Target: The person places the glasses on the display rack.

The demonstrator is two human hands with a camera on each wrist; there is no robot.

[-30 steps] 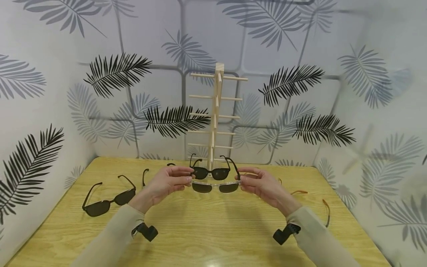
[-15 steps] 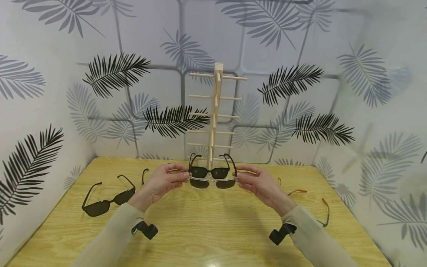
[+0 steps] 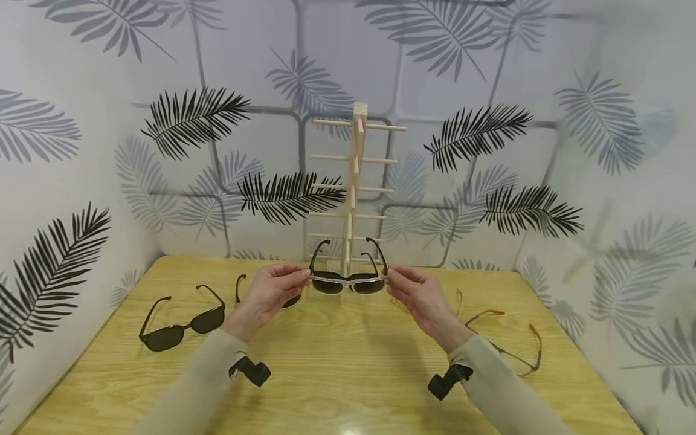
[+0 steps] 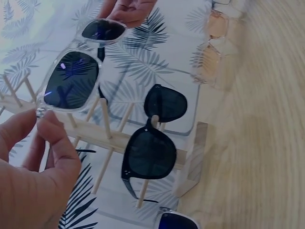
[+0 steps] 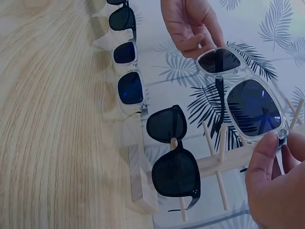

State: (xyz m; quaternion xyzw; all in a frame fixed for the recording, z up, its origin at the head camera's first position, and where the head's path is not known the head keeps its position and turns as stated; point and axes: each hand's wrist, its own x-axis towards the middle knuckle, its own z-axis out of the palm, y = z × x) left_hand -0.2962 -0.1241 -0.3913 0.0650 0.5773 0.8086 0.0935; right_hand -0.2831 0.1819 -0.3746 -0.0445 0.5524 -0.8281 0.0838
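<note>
Clear-framed sunglasses with dark lenses (image 3: 327, 286) are held level between both hands, in front of the wooden rack (image 3: 357, 151). The left hand (image 3: 270, 297) pinches one end of the frame, by the hinge; the right hand (image 3: 421, 296) pinches the other. Their dark temples point toward the rack. Black sunglasses (image 4: 150, 152) rest on a low peg of the rack, below the held pair in the left wrist view. In the right wrist view the held pair (image 5: 255, 107) stands clear of that black pair (image 5: 176, 171).
Black sunglasses (image 3: 165, 338) lie on the wooden table (image 3: 348, 374) at the left, with another partly hidden pair beside the left hand. On the right lie thin-framed glasses (image 3: 511, 354) and an orange-tinted pair (image 4: 210, 62). A leaf-patterned backdrop stands behind the rack.
The clear-framed sunglasses have moved up, from below the racked black pair to overlapping it in the head view. Both hands have kept their pinch on them.
</note>
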